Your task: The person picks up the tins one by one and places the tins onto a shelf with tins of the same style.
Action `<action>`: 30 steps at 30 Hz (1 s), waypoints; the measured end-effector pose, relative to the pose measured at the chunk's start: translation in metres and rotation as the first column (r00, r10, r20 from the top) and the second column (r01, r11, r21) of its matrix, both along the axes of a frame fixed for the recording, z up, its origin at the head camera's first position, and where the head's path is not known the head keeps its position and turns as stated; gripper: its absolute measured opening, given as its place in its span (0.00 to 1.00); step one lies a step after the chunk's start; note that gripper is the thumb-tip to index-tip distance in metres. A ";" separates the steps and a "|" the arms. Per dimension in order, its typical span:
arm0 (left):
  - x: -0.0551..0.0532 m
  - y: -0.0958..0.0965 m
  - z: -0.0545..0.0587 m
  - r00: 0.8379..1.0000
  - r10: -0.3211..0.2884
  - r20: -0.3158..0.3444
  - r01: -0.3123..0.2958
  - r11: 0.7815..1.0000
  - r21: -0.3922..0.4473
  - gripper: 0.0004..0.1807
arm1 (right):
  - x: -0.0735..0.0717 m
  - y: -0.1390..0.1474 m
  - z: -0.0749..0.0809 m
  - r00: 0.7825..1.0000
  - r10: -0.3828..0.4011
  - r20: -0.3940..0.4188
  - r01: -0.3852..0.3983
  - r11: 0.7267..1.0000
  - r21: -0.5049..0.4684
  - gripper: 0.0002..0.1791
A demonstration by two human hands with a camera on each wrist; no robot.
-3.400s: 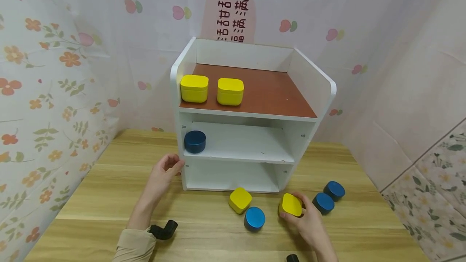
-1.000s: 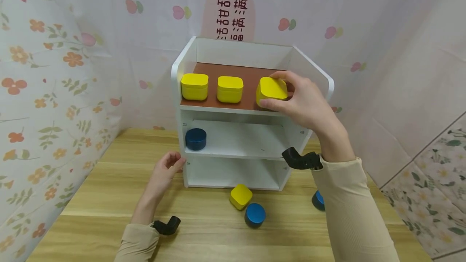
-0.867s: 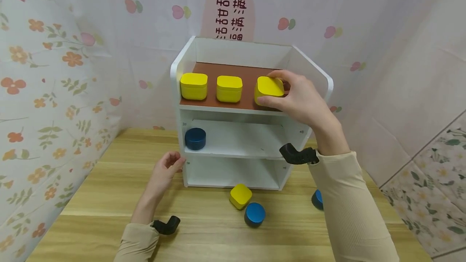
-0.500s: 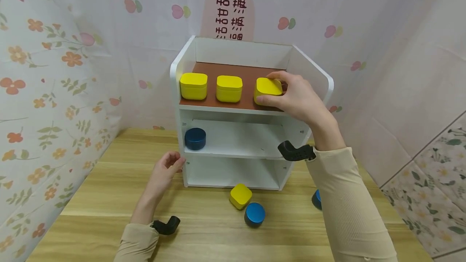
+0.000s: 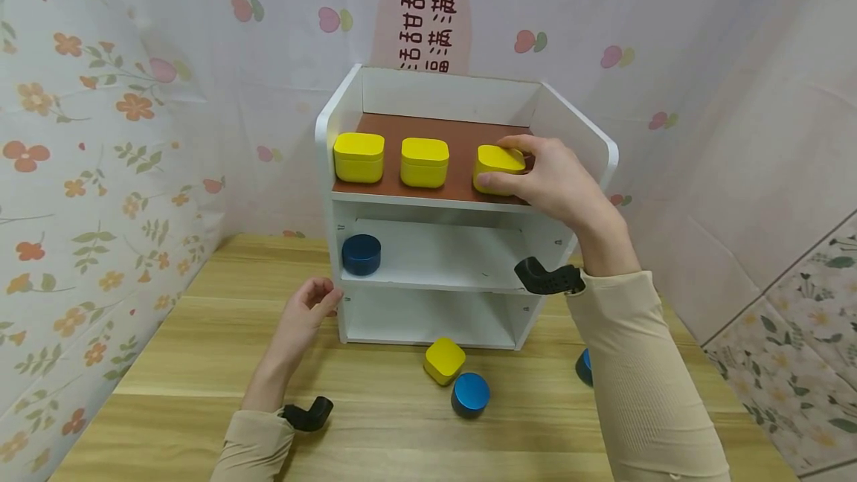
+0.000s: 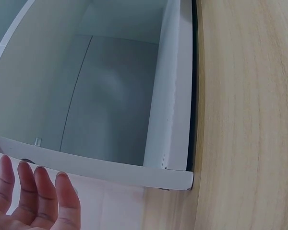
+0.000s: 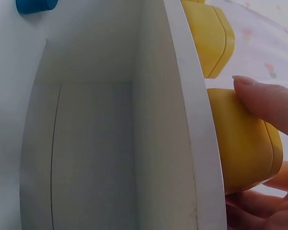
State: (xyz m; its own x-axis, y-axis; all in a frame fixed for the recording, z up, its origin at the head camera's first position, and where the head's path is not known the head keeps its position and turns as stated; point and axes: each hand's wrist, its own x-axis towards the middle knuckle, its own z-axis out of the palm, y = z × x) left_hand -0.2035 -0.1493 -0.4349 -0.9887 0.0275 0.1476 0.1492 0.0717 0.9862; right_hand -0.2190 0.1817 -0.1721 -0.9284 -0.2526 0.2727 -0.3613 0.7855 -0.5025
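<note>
Box of yellow colour point(image 5: 497, 158) on brown top point(image 5: 460, 158) of white shelf unit point(image 5: 579, 136), near front edge, is pinched by right hand point(image 5: 561, 178) between thumb and fingers | left hand point(image 5: 303, 318): nothing is held, fingers are loosely bent at unit's left side | hands well apart

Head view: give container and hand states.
Left yellow squarish box, closed
Middle yellow box, closed
Right yellow box, closed
Right hand, gripping right yellow box
Front yellow box, on table
Dark blue round tin, shelved
Bright blue round tin, on table
Rightmost blue tin, partly hidden
Left hand, loosely curled
</note>
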 end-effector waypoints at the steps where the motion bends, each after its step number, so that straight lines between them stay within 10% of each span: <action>1: 0.000 0.000 0.000 1.000 0.000 0.000 0.000 1.000 -0.001 0.15 | 0.000 0.000 0.000 1.000 0.002 0.004 -0.002 1.000 -0.001 0.39; 17: -0.001 -0.001 0.000 1.000 -0.001 -0.011 0.001 1.000 0.001 0.14 | 0.007 0.000 0.000 0.999 0.006 0.033 -0.005 0.998 -0.055 0.54; 30: 0.002 0.002 0.004 1.000 0.004 0.003 -0.003 1.000 -0.004 0.15 | 0.048 -0.006 -0.004 0.971 0.046 -0.234 -0.068 0.994 -0.089 0.32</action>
State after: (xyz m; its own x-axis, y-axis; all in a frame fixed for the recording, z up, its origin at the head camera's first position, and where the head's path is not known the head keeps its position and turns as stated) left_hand -0.2011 -0.1476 -0.4306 -0.9893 0.0246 0.1441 0.1456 0.0764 0.9864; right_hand -0.1714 0.1758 -0.1764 -0.8220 -0.2654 0.5038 -0.5191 0.7128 -0.4716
